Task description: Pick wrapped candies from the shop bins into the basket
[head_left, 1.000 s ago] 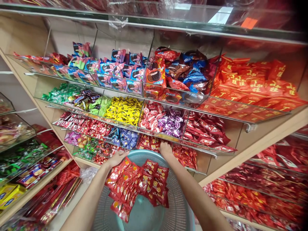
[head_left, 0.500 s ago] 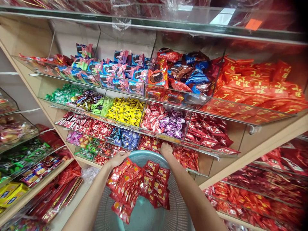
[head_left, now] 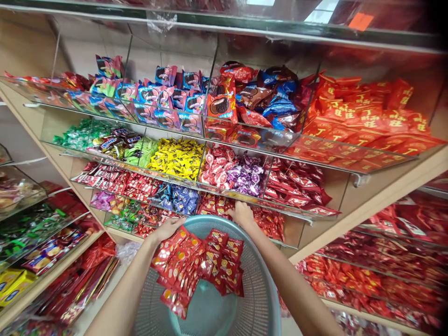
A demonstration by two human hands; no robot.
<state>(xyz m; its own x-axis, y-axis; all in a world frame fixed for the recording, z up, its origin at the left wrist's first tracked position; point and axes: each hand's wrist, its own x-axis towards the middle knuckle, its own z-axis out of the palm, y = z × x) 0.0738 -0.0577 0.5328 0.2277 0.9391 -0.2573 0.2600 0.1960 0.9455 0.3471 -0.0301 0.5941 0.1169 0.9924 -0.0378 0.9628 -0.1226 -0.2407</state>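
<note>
A grey-green plastic basket with perforated walls is below me, tilted against the shelves. Inside it lie two heaps of small red candy packets: one with orange fruit prints, the other with round yellow prints. My left hand is at the basket's upper left rim, thumb side toward me, its fingertips partly hidden beyond the rim. My right hand is just past the upper right rim, fingers curled beside the red packets in a low shelf bin. What lies under those fingers is hidden.
Clear-fronted shelf bins hold yellow candies, purple candies, cookie packs and orange-red bags. A slanting wooden side panel stands at right. More stocked shelves flank both sides, with yellow boxes at lower left.
The view has shifted slightly, so the shelves appear farther left and a little higher. Both hands stay near the basket's rim, and the packets inside keep their arrangement.
</note>
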